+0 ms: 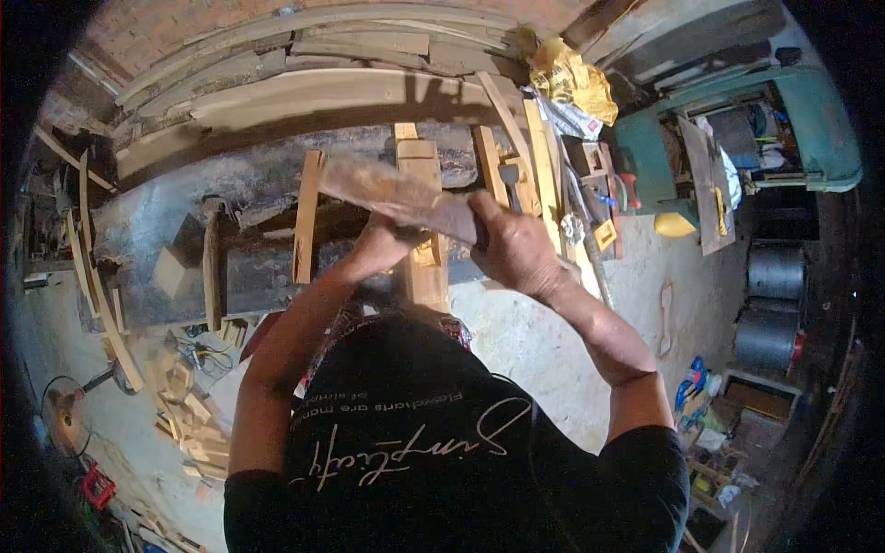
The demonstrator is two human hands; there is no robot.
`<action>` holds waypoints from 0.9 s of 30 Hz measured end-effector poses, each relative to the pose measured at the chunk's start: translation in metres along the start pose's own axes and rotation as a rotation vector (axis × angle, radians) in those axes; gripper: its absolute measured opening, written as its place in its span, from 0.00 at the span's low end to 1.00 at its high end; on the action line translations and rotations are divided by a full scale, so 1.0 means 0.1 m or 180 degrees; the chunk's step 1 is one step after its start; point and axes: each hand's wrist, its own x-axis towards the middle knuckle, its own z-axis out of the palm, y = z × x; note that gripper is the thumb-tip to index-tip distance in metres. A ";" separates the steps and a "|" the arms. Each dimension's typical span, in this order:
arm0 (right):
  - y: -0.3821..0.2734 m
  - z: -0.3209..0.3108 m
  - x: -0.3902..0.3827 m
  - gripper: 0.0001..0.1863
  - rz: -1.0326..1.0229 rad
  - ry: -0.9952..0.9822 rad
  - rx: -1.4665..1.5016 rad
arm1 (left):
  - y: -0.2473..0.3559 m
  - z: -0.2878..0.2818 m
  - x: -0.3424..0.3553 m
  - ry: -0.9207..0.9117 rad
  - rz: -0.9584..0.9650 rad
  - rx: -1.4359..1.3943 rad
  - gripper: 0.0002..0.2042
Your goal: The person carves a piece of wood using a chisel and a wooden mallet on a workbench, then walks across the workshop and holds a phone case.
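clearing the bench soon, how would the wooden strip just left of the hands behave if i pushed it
The wooden strip is probably stiff, since it lies straight. It looks unlikely to roll, given its broad flat face, and may slide rather than tip, lying flat.

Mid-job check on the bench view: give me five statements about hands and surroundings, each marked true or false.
1. The right hand grips the long flat brown piece near its right end. True.
2. No tool lies on the bench left of the hands. False: a wooden-handled tool lies there.
3. A crumpled yellow bag is at the upper right, beyond the right hand. True.
4. The only teal thing is at the far left. False: a teal machine stands at the right.
5. Wood offcuts lie on the floor at the left. True.
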 end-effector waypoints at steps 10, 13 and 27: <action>-0.09 0.05 0.14 0.20 0.0394 -0.0456 0.0002 | -0.18 -0.13 -0.07 -0.0186 -0.0139 -0.0132 0.19; -0.06 -0.01 0.15 0.22 -0.0211 0.0375 0.0081 | -0.27 -0.19 -0.14 -0.0497 -0.1109 -0.0353 0.26; 0.39 0.74 0.02 0.36 0.0271 -0.0077 0.0465 | -0.38 -0.10 -0.19 -0.0119 0.0219 -0.0140 0.17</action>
